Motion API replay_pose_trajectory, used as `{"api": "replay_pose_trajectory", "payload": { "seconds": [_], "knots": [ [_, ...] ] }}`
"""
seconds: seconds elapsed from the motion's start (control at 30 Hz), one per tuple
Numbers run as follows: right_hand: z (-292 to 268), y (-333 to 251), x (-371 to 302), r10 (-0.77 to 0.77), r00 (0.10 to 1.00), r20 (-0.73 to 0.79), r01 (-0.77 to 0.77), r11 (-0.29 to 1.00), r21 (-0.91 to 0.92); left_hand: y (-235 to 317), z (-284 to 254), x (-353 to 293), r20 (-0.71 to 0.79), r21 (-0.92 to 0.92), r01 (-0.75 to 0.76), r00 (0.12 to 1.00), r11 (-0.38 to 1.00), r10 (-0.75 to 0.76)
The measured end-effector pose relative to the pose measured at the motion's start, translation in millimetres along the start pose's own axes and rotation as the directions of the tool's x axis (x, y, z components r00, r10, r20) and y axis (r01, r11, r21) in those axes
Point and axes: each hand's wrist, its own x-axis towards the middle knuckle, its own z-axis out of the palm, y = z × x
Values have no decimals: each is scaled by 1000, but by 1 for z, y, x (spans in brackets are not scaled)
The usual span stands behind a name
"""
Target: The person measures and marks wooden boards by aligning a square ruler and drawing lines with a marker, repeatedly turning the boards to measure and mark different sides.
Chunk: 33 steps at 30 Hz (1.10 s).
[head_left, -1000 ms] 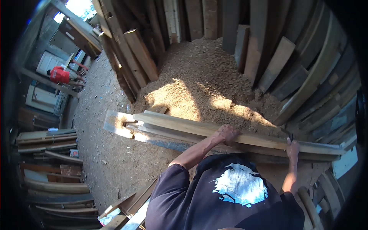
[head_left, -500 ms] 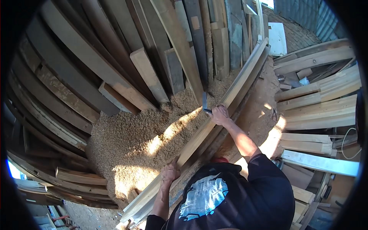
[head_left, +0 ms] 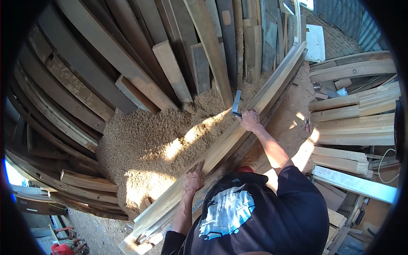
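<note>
A long wooden plank (head_left: 225, 146) runs diagonally from the lower left to the upper right in front of me, over other timber. My left hand (head_left: 194, 180) rests on the plank's lower part, its fingers stretched out over the wood. Farther up, my right hand (head_left: 250, 120) lies at the plank's far edge, closed around what looks like a try square (head_left: 236, 101). The square's metal blade sticks up and slants beyond the plank's edge; its handle is mostly hidden by my fingers.
Beyond the plank lies a heap of wood shavings (head_left: 140, 136). Many dark boards (head_left: 106, 55) lean around it. Pale timber stacks (head_left: 357, 131) lie at the right, with pliers (head_left: 307, 125) on the ground nearby. Another person in red (head_left: 61, 249) shows at the lower left.
My left hand has shifted a little up the plank, and its fingers have straightened. The square in my right hand has tilted to the right. The whole view has moved slightly.
</note>
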Motion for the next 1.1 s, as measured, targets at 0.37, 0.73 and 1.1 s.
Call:
{"api": "replay_pose_trajectory", "payload": {
  "seconds": [0.37, 0.73, 1.1],
  "knots": [
    [4, 11, -73, 97, 957, -274, -12, 955, 298, 27, 69, -26, -260, 78, -51, 963, 996, 70],
    [24, 115, -52, 840, 522, -149, -603, 487, 632, 29, 86, -33, -307, 134, 2, 951, 991, 39],
    [93, 111, -44, 725, 556, 407, -549, -46, 834, 33, 95, -26, -250, 152, 27, 968, 988, 12]
  ]
}}
